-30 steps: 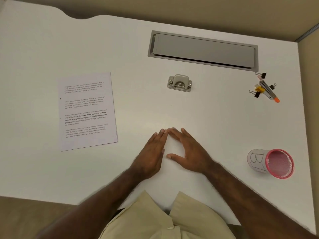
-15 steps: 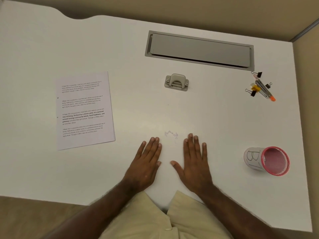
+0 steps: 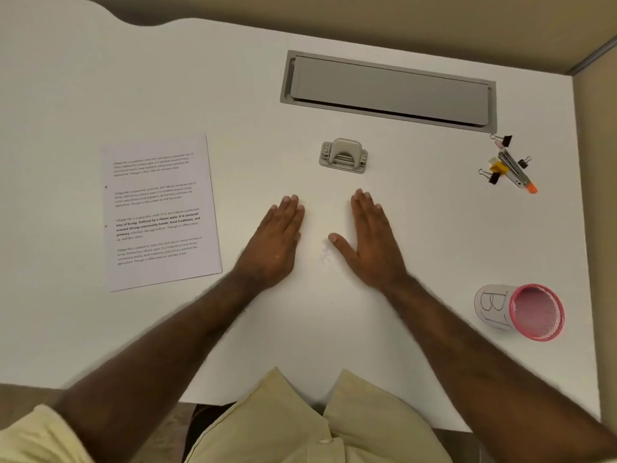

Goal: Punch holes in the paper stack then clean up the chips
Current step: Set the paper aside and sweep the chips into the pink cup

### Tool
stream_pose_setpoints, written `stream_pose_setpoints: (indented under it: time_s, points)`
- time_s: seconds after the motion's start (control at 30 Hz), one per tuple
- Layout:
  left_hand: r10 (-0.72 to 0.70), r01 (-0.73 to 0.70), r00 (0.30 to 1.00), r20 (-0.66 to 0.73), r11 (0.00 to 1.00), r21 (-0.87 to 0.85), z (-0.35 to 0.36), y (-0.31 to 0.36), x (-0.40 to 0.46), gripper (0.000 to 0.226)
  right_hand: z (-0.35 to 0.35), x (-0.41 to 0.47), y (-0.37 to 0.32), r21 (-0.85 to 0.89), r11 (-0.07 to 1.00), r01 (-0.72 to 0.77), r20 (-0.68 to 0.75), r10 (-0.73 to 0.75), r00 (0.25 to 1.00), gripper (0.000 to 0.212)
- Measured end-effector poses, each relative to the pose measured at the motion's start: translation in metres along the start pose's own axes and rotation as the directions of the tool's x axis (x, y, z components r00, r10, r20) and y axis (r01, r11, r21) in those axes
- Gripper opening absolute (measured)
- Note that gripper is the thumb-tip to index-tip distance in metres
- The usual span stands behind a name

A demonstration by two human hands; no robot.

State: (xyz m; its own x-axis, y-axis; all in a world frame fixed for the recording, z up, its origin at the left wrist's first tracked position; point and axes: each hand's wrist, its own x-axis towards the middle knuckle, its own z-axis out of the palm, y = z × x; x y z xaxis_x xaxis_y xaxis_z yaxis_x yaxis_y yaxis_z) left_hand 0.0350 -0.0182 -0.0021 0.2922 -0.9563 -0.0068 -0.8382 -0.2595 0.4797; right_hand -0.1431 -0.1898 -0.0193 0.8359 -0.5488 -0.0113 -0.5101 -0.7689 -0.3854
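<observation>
A printed paper stack point(image 3: 157, 212) lies flat at the left of the white desk point(image 3: 100, 78), with two small punched holes along its left edge. The grey hole punch point(image 3: 344, 156) stands in the middle, beyond my hands. My left hand point(image 3: 277, 240) and my right hand point(image 3: 370, 238) rest palm-down on the desk, fingers straight and held together, a gap between them. A small cluster of white paper chips point(image 3: 325, 255) lies in that gap, just by my right thumb. Neither hand holds anything.
A grey cable hatch point(image 3: 389, 90) is set into the desk at the back. Binder clips and an orange-tipped stapler point(image 3: 510, 170) lie at the right rear. A pink mesh cup point(image 3: 521, 310) lies on its side at the right, mouth facing right.
My hands were touching over the chips, then spread apart and uncovered them. Both have now slid forward, so the chips sit between the palms.
</observation>
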Motion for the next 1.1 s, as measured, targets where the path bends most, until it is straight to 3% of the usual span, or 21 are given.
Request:
stream_pose_setpoints:
  time_s: [0.13,0.3,0.53,0.8,0.87,0.97,1.1]
  points:
    - [-0.063,0.058,0.995,0.074,0.996,0.065,0.000,-0.003,0.035,0.067,-0.007,0.035,0.001,-0.110,0.989,0.098,0.083,-0.089,0.993,0.090]
    - [-0.087,0.068,0.988,0.128,0.987,0.146,0.008,0.004,0.056,0.069,-0.002,0.041,-0.010,-0.164,0.982,0.093,0.094,-0.079,0.993,0.085]
    - [-0.035,0.028,0.994,0.107,0.998,0.063,0.016,0.009,0.022,0.068,0.006,0.011,-0.004,-0.079,0.981,0.176,0.069,-0.170,0.983,0.083]
    - [-0.056,0.058,0.993,0.106,0.998,-0.013,0.039,0.032,-0.036,0.063,0.002,-0.041,-0.007,-0.004,0.975,0.223,0.141,-0.221,0.965,0.082]
    - [-0.047,0.051,0.995,0.093,0.998,-0.039,0.042,0.037,-0.046,0.061,-0.001,-0.053,-0.011,0.074,0.979,0.191,0.144,-0.200,0.969,0.076]
    - [-0.058,0.061,0.998,0.026,0.994,-0.089,0.043,0.041,-0.059,0.058,-0.010,-0.062,-0.017,0.271,0.962,-0.029,0.153,-0.013,0.988,0.067]
    - [-0.166,0.164,0.985,-0.047,0.985,-0.049,0.044,0.042,-0.072,0.057,-0.018,-0.059,-0.029,0.262,0.955,-0.141,0.119,0.113,0.986,0.057]
